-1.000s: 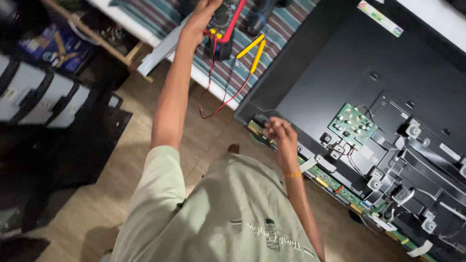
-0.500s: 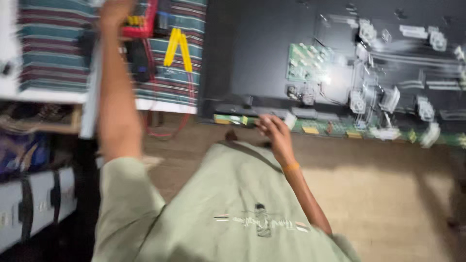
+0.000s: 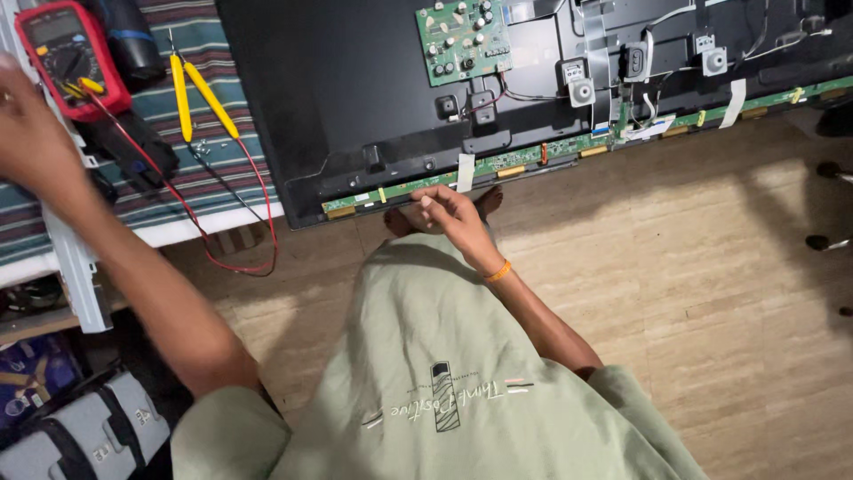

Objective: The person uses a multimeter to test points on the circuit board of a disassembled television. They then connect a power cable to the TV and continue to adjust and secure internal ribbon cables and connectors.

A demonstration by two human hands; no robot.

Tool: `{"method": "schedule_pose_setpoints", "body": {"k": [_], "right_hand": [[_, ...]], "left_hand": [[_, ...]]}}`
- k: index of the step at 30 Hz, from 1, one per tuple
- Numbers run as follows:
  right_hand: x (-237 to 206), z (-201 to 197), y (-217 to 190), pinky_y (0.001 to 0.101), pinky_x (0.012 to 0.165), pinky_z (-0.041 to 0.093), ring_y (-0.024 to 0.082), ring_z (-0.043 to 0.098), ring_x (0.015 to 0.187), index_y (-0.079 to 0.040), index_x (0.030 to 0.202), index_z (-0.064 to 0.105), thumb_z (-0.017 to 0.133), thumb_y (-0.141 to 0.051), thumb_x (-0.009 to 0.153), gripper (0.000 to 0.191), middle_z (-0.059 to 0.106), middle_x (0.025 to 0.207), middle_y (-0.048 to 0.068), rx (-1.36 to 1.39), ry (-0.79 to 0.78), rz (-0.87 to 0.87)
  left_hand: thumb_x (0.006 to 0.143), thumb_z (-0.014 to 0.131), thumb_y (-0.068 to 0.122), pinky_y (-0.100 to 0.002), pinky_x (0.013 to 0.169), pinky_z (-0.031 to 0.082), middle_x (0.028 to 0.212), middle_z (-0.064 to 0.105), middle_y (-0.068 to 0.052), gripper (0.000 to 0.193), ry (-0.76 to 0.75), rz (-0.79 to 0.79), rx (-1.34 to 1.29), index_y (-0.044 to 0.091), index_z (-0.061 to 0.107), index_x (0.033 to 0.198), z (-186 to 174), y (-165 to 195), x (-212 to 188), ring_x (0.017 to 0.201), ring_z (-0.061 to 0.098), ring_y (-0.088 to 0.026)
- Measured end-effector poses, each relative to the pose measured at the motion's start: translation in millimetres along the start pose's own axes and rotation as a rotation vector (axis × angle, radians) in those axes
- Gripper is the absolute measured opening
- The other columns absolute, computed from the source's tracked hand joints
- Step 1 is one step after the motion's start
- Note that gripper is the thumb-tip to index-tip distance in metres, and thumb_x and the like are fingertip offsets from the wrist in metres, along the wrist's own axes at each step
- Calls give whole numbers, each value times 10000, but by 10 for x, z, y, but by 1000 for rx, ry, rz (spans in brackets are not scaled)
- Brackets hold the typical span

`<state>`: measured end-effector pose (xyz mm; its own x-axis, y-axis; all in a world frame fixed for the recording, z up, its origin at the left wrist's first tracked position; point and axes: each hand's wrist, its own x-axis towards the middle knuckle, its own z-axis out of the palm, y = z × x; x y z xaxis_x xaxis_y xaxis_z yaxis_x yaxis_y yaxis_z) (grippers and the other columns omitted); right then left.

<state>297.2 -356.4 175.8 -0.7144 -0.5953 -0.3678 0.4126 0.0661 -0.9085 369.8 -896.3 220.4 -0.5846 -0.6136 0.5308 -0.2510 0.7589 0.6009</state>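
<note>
Television panel, with its back cover off, lies face down and hangs over the front edge of the bench, beside the striped cloth. The right hand rests at the panel's lower edge, fingers curled loosely just below the long green strip board; it holds nothing that I can see. The left hand is raised near the red multimeter at the back left corner of the bench. It is blurred, so I cannot tell if it is open or closed on something. The red test lead hangs from the meter over the bench edge, and two yellow tweezers lie beside it. To do this well, I think the right hand should steady the panel edge without pressing the strip board, while the left takes the probe by its insulated part.
</note>
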Motion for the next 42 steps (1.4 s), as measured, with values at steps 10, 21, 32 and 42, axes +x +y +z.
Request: {"method": "schedule_pose_setpoints", "body": {"k": [10,21,32,42], "right_hand": [[43,-421,-182,236,863,537,72,655,946,-19,1235,676,596,-184,1067,249,740,1028,27,-249,125,-179],[298,-1118,-661,274,889,545,112,675,1002,3,1295,636,571,-181,1101,275,718,1114,61,-465,-93,-273],[248,-577,-679,285,841,555,135,697,931,-15,1227,682,617,-183,1045,256,750,1048,74,-673,-247,-294],[-15,-203,-457,303,734,553,145,670,779,-37,1224,702,640,-202,1007,280,757,1016,72,-717,-211,-273]], "left_hand": [[1051,634,114,-265,746,592,981,732,-59,153,-475,-400,-569,-10,709,1102,789,2254,-1825,842,694,-89],[1004,698,216,-361,618,537,837,727,-140,182,-84,-379,-119,35,720,1002,768,2376,-2258,700,731,-248],[924,657,116,-506,914,443,1266,641,-217,258,-35,-3,395,-22,706,1136,920,1215,-1032,1110,559,-410],[917,710,218,-528,848,454,1108,658,-217,313,-216,63,600,-28,731,1110,1015,942,-744,1050,589,-401]]}}
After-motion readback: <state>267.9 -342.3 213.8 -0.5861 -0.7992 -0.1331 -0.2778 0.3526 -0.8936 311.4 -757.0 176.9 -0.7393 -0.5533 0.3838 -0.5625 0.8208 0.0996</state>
